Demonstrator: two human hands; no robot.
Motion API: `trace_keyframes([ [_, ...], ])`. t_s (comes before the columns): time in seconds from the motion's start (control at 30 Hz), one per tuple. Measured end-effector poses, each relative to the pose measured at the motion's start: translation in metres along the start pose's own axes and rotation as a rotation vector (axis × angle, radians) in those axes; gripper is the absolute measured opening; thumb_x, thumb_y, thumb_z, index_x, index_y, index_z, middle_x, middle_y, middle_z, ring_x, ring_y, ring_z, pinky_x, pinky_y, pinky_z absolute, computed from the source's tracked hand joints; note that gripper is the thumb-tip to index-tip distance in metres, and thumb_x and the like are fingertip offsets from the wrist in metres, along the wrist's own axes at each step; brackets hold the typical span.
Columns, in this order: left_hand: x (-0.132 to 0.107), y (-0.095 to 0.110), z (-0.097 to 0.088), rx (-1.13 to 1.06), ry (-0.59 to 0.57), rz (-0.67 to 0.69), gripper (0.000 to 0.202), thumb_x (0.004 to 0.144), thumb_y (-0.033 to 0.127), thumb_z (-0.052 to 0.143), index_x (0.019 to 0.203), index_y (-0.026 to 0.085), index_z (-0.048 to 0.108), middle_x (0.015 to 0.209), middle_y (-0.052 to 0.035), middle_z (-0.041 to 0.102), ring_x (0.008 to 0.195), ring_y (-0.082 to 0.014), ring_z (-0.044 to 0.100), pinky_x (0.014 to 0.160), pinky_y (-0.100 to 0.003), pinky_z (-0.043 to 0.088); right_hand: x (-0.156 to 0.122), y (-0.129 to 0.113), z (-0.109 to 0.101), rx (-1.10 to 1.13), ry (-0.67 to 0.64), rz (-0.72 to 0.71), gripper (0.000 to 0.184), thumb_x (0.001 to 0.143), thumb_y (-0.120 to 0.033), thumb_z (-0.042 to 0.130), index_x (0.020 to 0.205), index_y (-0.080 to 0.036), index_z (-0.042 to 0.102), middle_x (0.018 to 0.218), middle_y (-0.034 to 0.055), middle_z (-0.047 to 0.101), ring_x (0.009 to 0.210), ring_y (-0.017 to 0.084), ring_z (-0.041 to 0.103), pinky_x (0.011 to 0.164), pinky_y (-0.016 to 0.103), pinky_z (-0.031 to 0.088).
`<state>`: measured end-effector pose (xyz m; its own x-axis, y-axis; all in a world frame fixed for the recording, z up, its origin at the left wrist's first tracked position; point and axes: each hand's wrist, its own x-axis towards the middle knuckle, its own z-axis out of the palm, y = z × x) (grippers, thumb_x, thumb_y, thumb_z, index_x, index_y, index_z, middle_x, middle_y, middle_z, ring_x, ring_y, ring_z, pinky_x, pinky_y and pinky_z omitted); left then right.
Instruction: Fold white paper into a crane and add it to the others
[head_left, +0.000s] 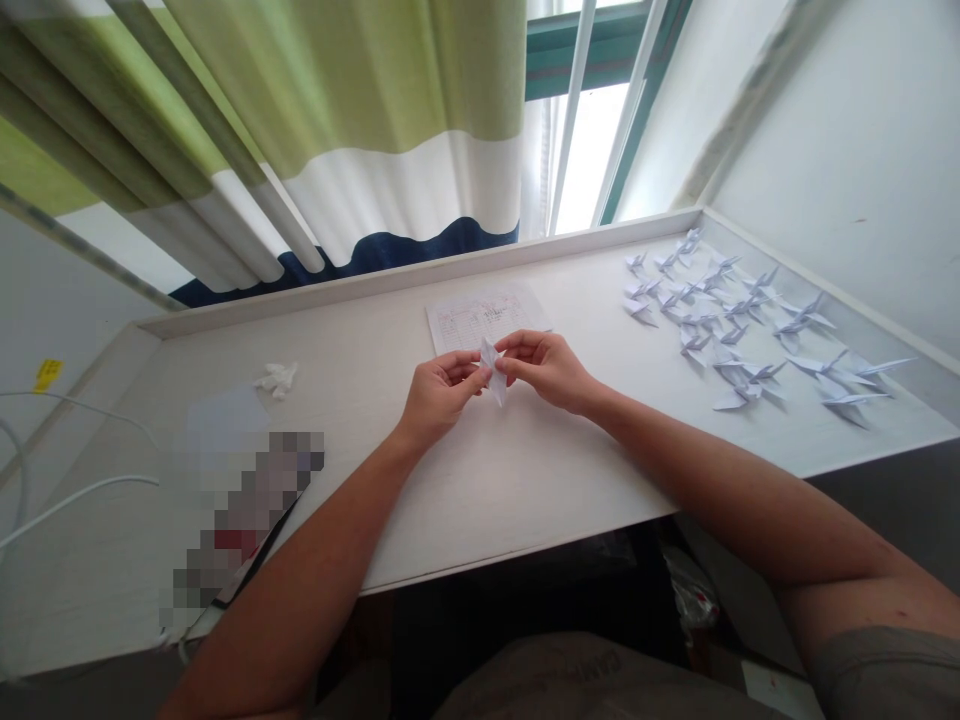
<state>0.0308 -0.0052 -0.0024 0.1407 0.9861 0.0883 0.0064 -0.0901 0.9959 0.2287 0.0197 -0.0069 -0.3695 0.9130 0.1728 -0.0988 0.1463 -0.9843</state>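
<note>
Small folded paper piece (493,374) is plain white — so's the flat desk (525,480). Fabric curtain (337,130) is banded green, white and navy.

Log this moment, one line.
left hand: pinching paper | right hand: pinching paper | cranes: desk right | sheet: behind hands

Your left hand (439,395) and right hand (547,368) meet over the white counter (525,480), both pinching 1 small folded white paper piece (493,372) between the fingertips. A printed sheet (480,315) lies flat just behind your hands. A cluster of finished paper cranes (739,320) sits at the right end of the counter. A crumpled paper scrap (276,379) lies to the left. A striped curtain (300,130) hangs behind.
</note>
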Motion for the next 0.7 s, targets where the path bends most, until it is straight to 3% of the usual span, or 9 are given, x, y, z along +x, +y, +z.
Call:
trace_keyframes([
  [0.13, 0.0001, 0.0012, -0.0027, 0.009, 0.007, 0.017, 0.04, 0.075, 0.037, 0.091, 0.106, 0.016, 0.08, 0.078, -0.0026, 0.077, 0.071, -0.0154, 0.07, 0.073, -0.031, 0.057, -0.0027, -0.0019, -0.0031, -0.05, -0.003, -0.068, 0.037, 0.085, -0.042, 0.084, 0.109, -0.023, 0.066, 0.074, -0.0031, 0.07, 0.069, 0.016, 0.068, 0.072, 0.034, 0.06],
  [0.33, -0.0007, 0.0035, -0.0041, -0.014, -0.009, -0.008, 0.039, 0.071, 0.04, 0.095, 0.099, 0.016, 0.082, 0.082, -0.0041, 0.079, 0.074, -0.0163, 0.07, 0.075, -0.033, 0.058, -0.0034, -0.004, -0.0085, -0.257, -0.099, -0.164, 0.025, 0.091, -0.044, 0.077, 0.103, -0.022, 0.076, 0.088, 0.0024, 0.074, 0.078, 0.017, 0.068, 0.077, 0.036, 0.058],
  [0.53, -0.0016, 0.0022, -0.0048, -0.03, -0.144, -0.095, 0.034, 0.077, 0.049, 0.091, 0.093, 0.02, 0.085, 0.095, -0.0077, 0.083, 0.083, -0.0184, 0.072, 0.078, -0.033, 0.059, -0.0024, -0.0015, -0.0095, -0.244, -0.079, -0.134, 0.028, 0.088, -0.046, 0.081, 0.096, -0.02, 0.077, 0.089, 0.0045, 0.078, 0.082, 0.019, 0.072, 0.083, 0.039, 0.06],
  [0.7, -0.0015, 0.0047, -0.006, -0.023, -0.124, -0.148, 0.032, 0.076, 0.048, 0.092, 0.089, 0.019, 0.086, 0.091, -0.0083, 0.082, 0.084, -0.0209, 0.074, 0.078, -0.034, 0.06, -0.0035, -0.0036, -0.0104, -0.249, -0.121, -0.129, 0.023, 0.091, -0.042, 0.076, 0.099, -0.02, 0.074, 0.09, 0.0042, 0.079, 0.083, 0.019, 0.073, 0.083, 0.04, 0.062],
])
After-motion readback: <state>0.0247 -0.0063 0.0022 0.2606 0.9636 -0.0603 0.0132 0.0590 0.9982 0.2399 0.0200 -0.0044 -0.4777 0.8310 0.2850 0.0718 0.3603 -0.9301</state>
